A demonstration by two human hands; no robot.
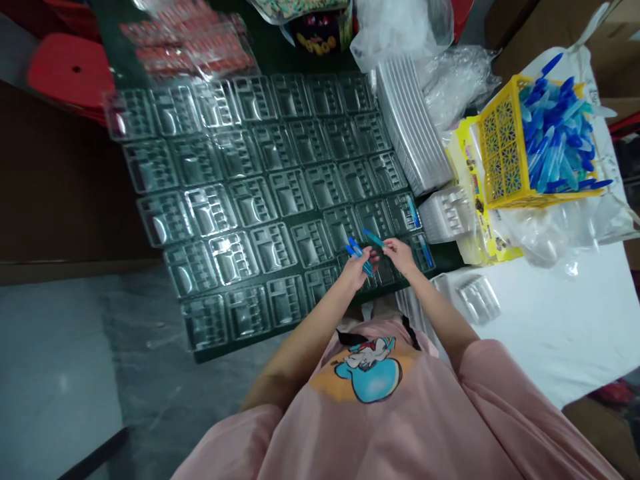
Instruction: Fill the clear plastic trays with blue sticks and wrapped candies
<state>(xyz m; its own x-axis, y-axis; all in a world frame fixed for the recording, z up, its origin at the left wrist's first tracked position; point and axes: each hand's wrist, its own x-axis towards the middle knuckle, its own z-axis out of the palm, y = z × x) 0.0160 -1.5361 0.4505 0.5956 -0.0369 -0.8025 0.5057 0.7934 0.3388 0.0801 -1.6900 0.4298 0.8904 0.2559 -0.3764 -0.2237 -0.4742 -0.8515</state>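
Note:
My left hand (358, 269) is closed around several slim blue and teal pen-like sticks (355, 247), their blue ends poking out past the fingers. Just to its right, my right hand (399, 257) pinches a single teal stick with a blue tip (373, 237), pointing up and left. Both hands hover over the near right part of a grid of clear plastic blister trays (273, 248). Similar sticks lie in the two trays at the right edge, one stick (425, 252) in the nearest row and another (413, 212) in the row behind.
A yellow basket (505, 147) heaped with blue and teal sticks stands at the right. Stacked clear trays (413, 123) and a smaller stack (445, 215) line the grid's right side. Red-patterned packets (193, 43) lie at the back left, and a red stool (70, 70) stands beyond.

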